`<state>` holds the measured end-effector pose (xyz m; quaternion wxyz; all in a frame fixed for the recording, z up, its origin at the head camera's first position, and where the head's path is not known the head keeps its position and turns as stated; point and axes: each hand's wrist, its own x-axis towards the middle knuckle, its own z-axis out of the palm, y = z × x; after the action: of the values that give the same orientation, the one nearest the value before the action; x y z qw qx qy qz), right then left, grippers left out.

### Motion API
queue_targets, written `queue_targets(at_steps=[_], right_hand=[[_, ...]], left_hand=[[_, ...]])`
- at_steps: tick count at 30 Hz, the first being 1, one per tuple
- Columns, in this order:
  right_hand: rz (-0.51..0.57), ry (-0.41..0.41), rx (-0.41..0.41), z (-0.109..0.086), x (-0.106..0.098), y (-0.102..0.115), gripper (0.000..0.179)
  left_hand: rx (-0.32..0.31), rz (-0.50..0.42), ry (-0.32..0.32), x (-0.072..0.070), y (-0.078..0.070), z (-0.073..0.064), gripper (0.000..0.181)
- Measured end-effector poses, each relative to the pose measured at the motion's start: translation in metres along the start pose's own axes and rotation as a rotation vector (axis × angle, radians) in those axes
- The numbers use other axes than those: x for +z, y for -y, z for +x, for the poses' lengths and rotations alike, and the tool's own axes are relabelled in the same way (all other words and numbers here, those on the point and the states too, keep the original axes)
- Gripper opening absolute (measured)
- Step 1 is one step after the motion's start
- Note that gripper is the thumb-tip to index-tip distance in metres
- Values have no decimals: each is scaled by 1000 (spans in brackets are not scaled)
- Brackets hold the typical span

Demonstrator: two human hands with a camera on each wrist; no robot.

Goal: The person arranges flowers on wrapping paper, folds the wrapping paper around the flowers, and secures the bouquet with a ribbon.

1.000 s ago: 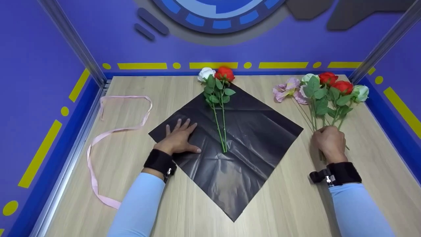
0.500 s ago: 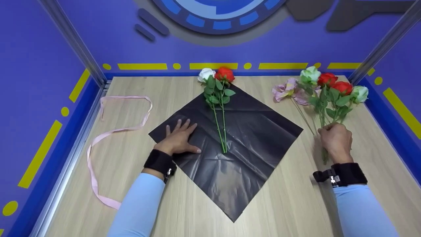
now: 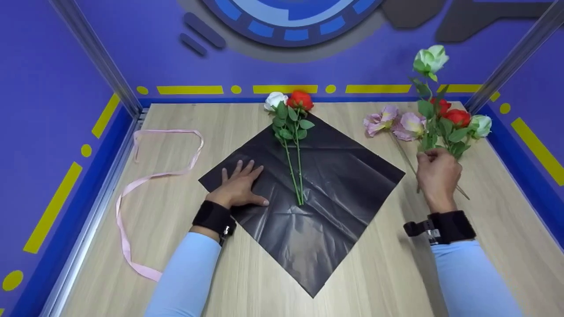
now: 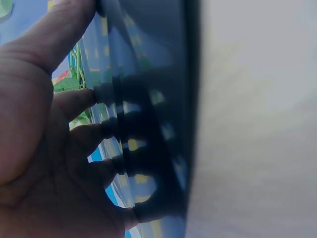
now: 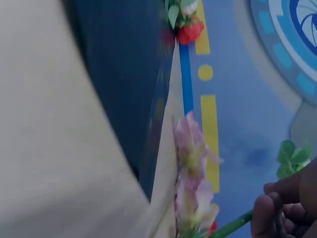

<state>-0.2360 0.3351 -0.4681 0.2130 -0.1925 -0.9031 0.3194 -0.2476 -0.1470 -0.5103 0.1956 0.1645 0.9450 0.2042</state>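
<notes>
My left hand [image 3: 240, 187] rests with spread fingers on the left part of a black wrapping sheet [image 3: 335, 180], laid diamond-wise on the table. On the sheet lie a white rose [image 3: 276, 100] and a red rose [image 3: 301, 101], stems side by side, blooms past its far corner. At the right, my right hand [image 3: 438, 174] pinches the stem of a pale green rose [image 3: 431, 59], whose bloom is raised well above the other flowers. In the right wrist view the green stem [image 5: 234, 226] runs into the curled fingers. The left wrist view shows straight fingertips [image 4: 79, 101] against the glossy sheet.
Pink flowers [image 3: 378, 121], red roses [image 3: 458, 117] and another pale green rose [image 3: 481, 125] lie at the back right, close around my right hand. A pink ribbon [image 3: 147, 271] curves along the table's left side. Blue-purple walls enclose the table's back and sides.
My right hand has taken the pale green rose from the pile and lifted it, its bloom rising above the others. The left hand stays where it was.
</notes>
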Motion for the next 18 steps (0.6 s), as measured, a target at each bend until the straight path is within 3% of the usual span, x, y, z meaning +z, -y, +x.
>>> queue_targets(at_steps=[9,13,18], right_hand=[[109,27,-118,-29,59,48,20],[157,138,-99,-41,84,69,20],[257,316,-4,-55,112,90,18]], left_hand=[[1,4,2,0,1,0,108],[-1,5,-1,0,1,1,108],[0,1,-1,0,0,-1,108]])
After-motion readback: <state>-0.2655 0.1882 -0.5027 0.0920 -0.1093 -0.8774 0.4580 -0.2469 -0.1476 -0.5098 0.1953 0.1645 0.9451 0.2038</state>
